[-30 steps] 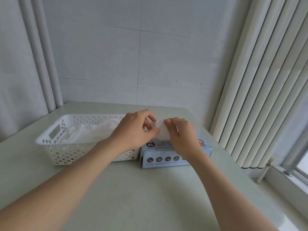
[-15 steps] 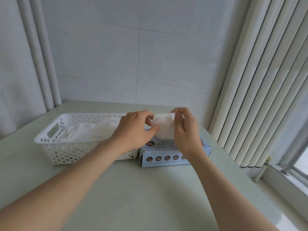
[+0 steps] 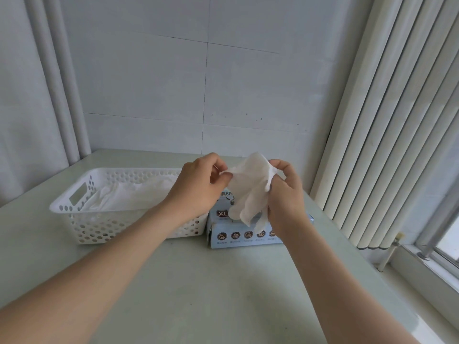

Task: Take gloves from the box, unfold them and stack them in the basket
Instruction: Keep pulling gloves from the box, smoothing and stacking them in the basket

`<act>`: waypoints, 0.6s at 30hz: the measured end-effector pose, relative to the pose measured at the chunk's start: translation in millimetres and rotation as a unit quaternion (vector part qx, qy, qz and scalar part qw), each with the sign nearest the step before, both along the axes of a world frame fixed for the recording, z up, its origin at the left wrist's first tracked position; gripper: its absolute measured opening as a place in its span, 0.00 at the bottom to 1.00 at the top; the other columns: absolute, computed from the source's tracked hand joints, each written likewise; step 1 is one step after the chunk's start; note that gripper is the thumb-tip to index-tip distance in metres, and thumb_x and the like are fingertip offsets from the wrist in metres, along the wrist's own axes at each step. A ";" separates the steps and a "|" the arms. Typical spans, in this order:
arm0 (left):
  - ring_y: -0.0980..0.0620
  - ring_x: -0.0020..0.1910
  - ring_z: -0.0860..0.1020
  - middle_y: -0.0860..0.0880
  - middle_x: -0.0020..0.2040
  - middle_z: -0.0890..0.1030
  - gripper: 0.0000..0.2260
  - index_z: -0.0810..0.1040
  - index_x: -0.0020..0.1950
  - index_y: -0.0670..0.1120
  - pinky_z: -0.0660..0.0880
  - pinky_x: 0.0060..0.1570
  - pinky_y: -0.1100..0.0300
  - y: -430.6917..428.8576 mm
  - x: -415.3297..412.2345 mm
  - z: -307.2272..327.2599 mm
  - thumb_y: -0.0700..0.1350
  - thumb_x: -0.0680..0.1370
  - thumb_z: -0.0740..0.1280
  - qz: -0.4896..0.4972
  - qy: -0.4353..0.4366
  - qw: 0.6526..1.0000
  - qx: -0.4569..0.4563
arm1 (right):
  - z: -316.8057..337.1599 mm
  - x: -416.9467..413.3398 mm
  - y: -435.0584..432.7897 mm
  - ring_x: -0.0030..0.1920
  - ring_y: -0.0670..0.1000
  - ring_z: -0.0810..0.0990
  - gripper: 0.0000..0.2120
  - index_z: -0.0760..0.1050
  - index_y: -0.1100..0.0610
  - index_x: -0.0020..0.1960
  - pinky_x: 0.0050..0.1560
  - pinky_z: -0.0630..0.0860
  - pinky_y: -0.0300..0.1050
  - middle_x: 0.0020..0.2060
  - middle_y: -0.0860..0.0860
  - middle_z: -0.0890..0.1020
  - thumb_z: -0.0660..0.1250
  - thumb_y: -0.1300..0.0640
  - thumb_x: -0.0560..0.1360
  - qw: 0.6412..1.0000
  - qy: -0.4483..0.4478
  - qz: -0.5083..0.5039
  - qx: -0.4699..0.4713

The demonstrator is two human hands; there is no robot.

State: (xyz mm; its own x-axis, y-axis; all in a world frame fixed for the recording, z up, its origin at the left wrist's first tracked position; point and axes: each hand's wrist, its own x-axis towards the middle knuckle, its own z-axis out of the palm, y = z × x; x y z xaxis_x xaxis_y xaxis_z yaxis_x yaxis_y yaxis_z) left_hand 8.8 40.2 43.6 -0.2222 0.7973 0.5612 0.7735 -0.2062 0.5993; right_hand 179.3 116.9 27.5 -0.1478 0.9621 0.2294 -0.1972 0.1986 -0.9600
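Observation:
A thin white glove (image 3: pixel 249 192) hangs unfolded in the air above the light blue glove box (image 3: pixel 248 235), its fingers pointing down. My left hand (image 3: pixel 198 187) pinches its upper left corner. My right hand (image 3: pixel 285 194) grips its upper right edge. The box is marked XL and stands on the table just right of the white perforated basket (image 3: pixel 82 219). Several flat white gloves (image 3: pixel 131 196) lie stacked inside the basket. Both hands hover over the box, to the right of the basket.
The pale green table (image 3: pixel 211 294) runs to a tiled wall at the back. Vertical blinds (image 3: pixel 385 145) and a window sill (image 3: pixel 434 269) border the table's right edge. Grey pipes (image 3: pixel 62 95) stand in the back left corner.
The folded glove has been lifted off the box and pulled open between both hands; its fingers now hang down. Both hands have risen a little.

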 end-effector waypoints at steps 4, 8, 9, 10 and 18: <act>0.59 0.38 0.84 0.55 0.38 0.86 0.04 0.83 0.47 0.51 0.82 0.49 0.56 -1.3 -4.4 0.6 0.47 0.81 0.72 0.028 -0.016 0.999 0.020 | -2.2 1.0 0.1 0.40 0.57 0.82 0.23 0.79 0.49 0.51 0.37 0.78 0.49 0.46 0.58 0.87 0.52 0.71 0.75 0.996 -0.073 -0.049 0.023; 0.61 0.36 0.85 0.56 0.37 0.86 0.03 0.87 0.47 0.53 0.83 0.50 0.53 -3.5 -8.6 0.0 0.46 0.80 0.74 0.048 -0.038 0.998 0.033 | -2.1 1.3 -1.7 0.36 0.52 0.80 0.21 0.81 0.52 0.50 0.32 0.75 0.42 0.41 0.56 0.85 0.53 0.70 0.77 0.990 -0.098 -0.092 0.047; 0.61 0.36 0.85 0.57 0.37 0.86 0.04 0.87 0.47 0.53 0.83 0.50 0.52 -3.4 -9.3 0.5 0.46 0.80 0.74 0.052 -0.044 0.997 0.041 | -3.0 1.1 0.3 0.36 0.52 0.80 0.21 0.81 0.51 0.49 0.33 0.75 0.42 0.41 0.55 0.85 0.54 0.69 0.77 0.989 -0.097 -0.106 0.046; 0.61 0.35 0.85 0.57 0.37 0.86 0.05 0.87 0.46 0.53 0.83 0.50 0.52 -3.6 -9.9 1.6 0.46 0.81 0.73 0.057 -0.046 0.996 0.049 | -4.0 1.1 2.6 0.37 0.53 0.81 0.21 0.81 0.50 0.49 0.35 0.76 0.44 0.42 0.54 0.86 0.54 0.69 0.76 0.988 -0.093 -0.119 0.043; 0.53 0.39 0.85 0.53 0.41 0.85 0.05 0.76 0.47 0.51 0.82 0.46 0.47 -1.3 -12.6 1.9 0.43 0.82 0.66 0.084 -0.042 0.994 0.050 | -2.2 8.0 14.7 0.46 0.56 0.80 0.23 0.78 0.44 0.49 0.45 0.80 0.54 0.52 0.53 0.83 0.51 0.67 0.76 0.968 0.014 -0.252 0.002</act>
